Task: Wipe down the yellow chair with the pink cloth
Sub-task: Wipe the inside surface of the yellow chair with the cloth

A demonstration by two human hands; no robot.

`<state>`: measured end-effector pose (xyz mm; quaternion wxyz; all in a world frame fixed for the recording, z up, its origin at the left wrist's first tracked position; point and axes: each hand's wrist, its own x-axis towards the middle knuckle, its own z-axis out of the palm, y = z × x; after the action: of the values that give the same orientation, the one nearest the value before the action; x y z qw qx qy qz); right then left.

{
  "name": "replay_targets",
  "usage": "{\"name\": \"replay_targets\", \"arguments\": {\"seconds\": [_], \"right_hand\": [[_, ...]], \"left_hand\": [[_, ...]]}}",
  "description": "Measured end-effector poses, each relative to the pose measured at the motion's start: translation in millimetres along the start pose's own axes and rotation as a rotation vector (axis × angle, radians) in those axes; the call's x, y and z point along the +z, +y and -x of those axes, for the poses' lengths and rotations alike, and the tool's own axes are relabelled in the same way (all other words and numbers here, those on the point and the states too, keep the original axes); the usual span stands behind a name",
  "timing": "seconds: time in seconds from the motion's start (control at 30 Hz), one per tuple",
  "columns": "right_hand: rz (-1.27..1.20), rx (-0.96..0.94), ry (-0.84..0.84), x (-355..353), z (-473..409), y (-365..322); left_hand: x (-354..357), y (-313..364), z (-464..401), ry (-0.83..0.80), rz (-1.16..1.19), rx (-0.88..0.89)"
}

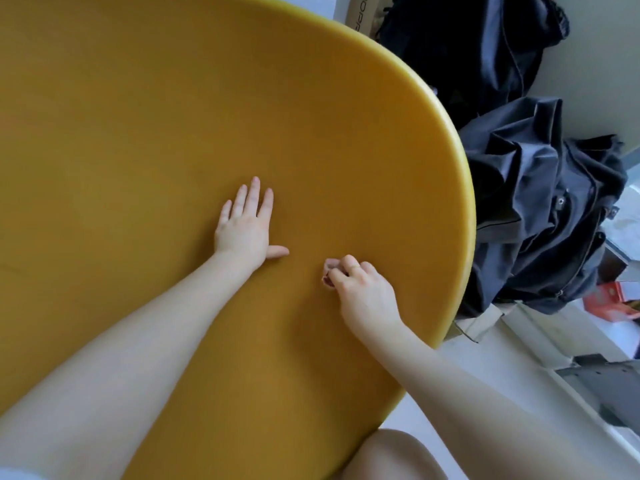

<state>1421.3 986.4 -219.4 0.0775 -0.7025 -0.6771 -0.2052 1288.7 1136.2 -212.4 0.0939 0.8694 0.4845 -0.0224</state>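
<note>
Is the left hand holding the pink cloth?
No, the left hand lies flat and empty on the yellow chair; the right hand grips the pink cloth.

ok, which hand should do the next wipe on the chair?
Right. The right hand already grips the bunched pink cloth against the yellow chair. The left hand lies flat and open on the chair, holding nothing, so it probably just steadies it.

Cluttered home room, dark clothes [540, 188] heaped beside yellow chair [173, 133], cardboard box [362, 15] behind

Smooth matt yellow chair [173, 133]; crumpled dark fabric garments [540, 216] beside it
</note>
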Motion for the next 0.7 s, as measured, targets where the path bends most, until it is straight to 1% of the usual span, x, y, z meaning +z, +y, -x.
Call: {"name": "replay_targets", "arguments": {"seconds": [0.1,0.13,0.17,0.23,0.27,0.37,0.43,0.53,0.6,0.7], "right_hand": [[0.110,-0.187,-0.042,6.5,-8.6,5.2],[0.130,-0.182,-0.014,2.0,-18.8,14.0],[0.136,-0.154,0.041,-1.4,-30.7,23.1],[0.067,-0.043,0.148,-10.4,-52.9,35.5],[0.035,0.010,0.166,-12.0,-59.3,36.7],[-0.035,0.150,0.180,4.1,-63.8,19.1],[-0.130,0.203,0.089,23.9,-58.0,-8.8],[-0.290,0.176,-0.049,45.1,-39.8,-64.6],[-0.429,0.110,-0.115,49.7,-20.5,-102.2],[-0.587,-0.103,-0.214,47.9,5.9,-134.9]], "left_hand": [[8.3,-35.7,28.5,-0.080,-0.029,-0.017],[10.9,-48.8,38.4,-0.122,-0.050,-0.019],[13.4,-60.9,48.2,-0.177,-0.074,-0.022],[17.6,-79.2,67.4,-0.300,-0.122,-0.051],[20.0,-85.6,75.8,-0.346,-0.144,-0.070],[28.7,-96.8,93.6,-0.380,-0.226,-0.071],[34.2,-100.6,100.4,-0.381,-0.223,-0.063],[37.2,-103.2,101.8,-0.375,-0.191,-0.070],[37.5,-103.0,100.1,-0.362,-0.191,-0.066],[38.4,-103.5,99.1,-0.334,-0.182,-0.058]]}}
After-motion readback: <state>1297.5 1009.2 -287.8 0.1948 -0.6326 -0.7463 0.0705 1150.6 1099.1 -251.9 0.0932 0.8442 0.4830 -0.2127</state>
